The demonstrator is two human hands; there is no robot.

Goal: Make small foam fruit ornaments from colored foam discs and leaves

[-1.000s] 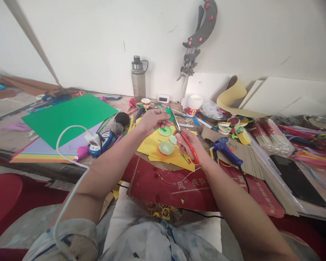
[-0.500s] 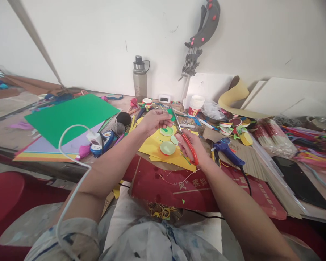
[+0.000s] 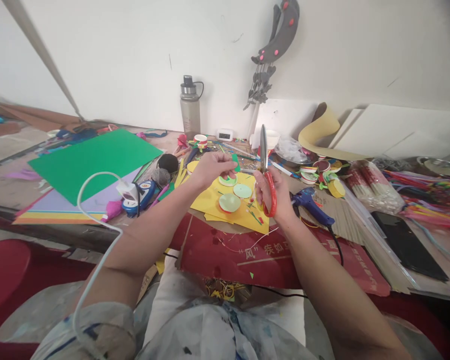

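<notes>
Pinched in the fingers of my left hand [image 3: 213,170] is a small piece of green paper [image 3: 236,162]. My right hand [image 3: 279,192] is closed around the red handles of a pair of scissors [image 3: 269,187], whose blades point up and look closed. The scissors are apart from the green paper, to its right. Below both hands lie yellow paper sheets [image 3: 210,204] with pale green discs on them, among them a front disc [image 3: 230,202] and a middle disc [image 3: 243,190]. Small red and green scraps are scattered beside the discs.
A blue glue gun [image 3: 312,206] lies right of my right hand, near a black phone [image 3: 408,245]. Green paper [image 3: 97,160] covers stacked sheets at left. A white cable [image 3: 112,227] crosses my left arm. A bottle [image 3: 190,107] and a paper cup [image 3: 273,140] stand behind.
My right hand has drawn the scissors away from the green paper to the right, and the blades now point more upright. My left hand still holds the paper. The view has shifted slightly.
</notes>
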